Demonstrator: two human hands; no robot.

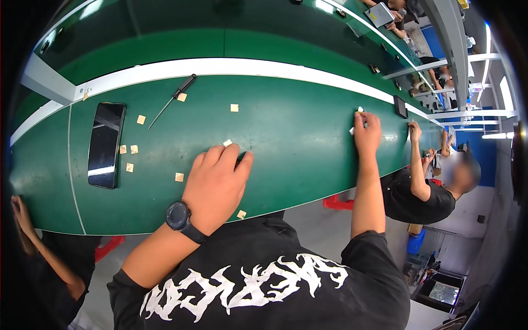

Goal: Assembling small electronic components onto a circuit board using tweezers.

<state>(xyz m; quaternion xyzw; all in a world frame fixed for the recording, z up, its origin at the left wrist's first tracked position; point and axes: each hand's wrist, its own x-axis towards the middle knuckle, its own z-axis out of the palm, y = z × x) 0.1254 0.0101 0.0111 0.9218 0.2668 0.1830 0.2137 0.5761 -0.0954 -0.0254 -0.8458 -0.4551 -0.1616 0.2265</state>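
Note:
My left hand (pixel 216 183), with a black watch (pixel 177 215) on its wrist, rests low over the green table with curled fingers. Part of a small dark thing shows between its thumb and fingers; its kind is hidden. A small white piece (pixel 227 143) lies at the fingertips. Farther right, my right hand (pixel 367 132) is closed in a pinch on a small white-and-yellow piece (pixel 360 110), too small to name. Another white bit (pixel 352 131) shows beside its fingers. Several small tan squares, such as one square (pixel 235 108) beyond my left hand, lie scattered about.
A black smartphone (pixel 106 146) lies at the left, a screwdriver (pixel 185 86) near the white rail (pixel 242 67) at the back. A dark box-like thing (pixel 400 106) stands at the far right. Co-workers sit on both sides: one person's arm (pixel 419 170) at right, another's hand (pixel 22 214) at left.

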